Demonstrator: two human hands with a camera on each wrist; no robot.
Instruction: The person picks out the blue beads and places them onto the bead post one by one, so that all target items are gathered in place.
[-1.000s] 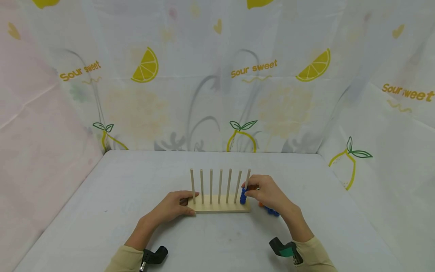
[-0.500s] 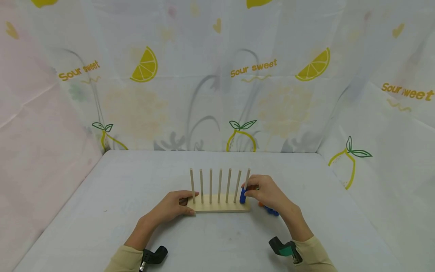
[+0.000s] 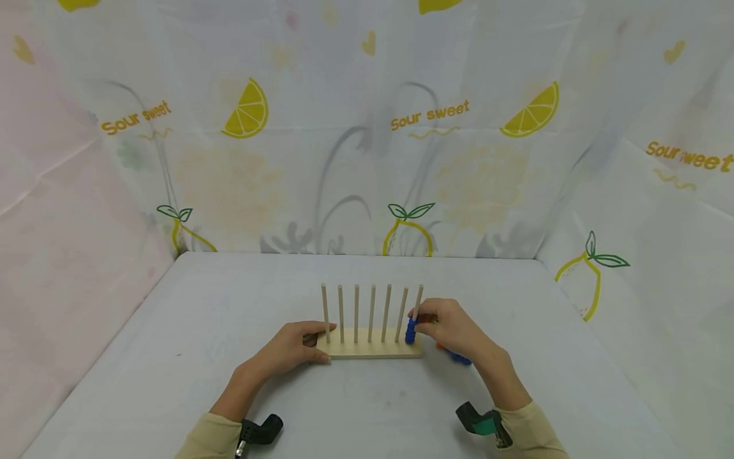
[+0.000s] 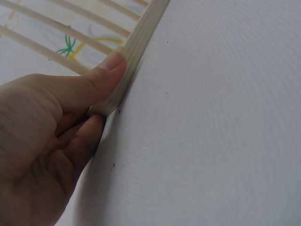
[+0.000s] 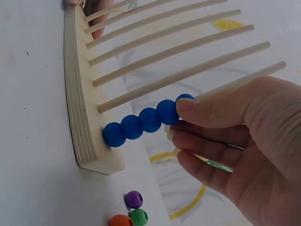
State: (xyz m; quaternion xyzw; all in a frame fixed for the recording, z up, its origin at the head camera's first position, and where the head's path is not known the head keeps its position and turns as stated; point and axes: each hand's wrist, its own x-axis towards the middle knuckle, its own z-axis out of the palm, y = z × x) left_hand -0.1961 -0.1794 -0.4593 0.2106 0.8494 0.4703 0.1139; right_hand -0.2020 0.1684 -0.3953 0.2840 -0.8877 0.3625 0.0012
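Note:
A pale wooden base (image 3: 373, 350) with several upright pegs stands on the white table. The left hand (image 3: 281, 349) grips its left end, thumb on the near edge, also seen in the left wrist view (image 4: 51, 122). On the rightmost peg sits a stack of several blue beads (image 5: 149, 120), reaching down to the base. Thumb and fingers of the right hand (image 5: 235, 127) pinch the topmost blue bead on that peg; in the head view this hand (image 3: 453, 325) is at the base's right end.
Loose beads lie right of the base, partly behind the right hand: blue ones (image 3: 460, 358), an orange one (image 5: 121, 221), a purple one (image 5: 134, 199) and a green one (image 5: 139, 217). Lemon-printed white cloth (image 3: 344, 159) hangs behind the table.
The fingers of the right hand have shifted very slightly at the top of the blue stack. The left hand and the base show no visible movement.

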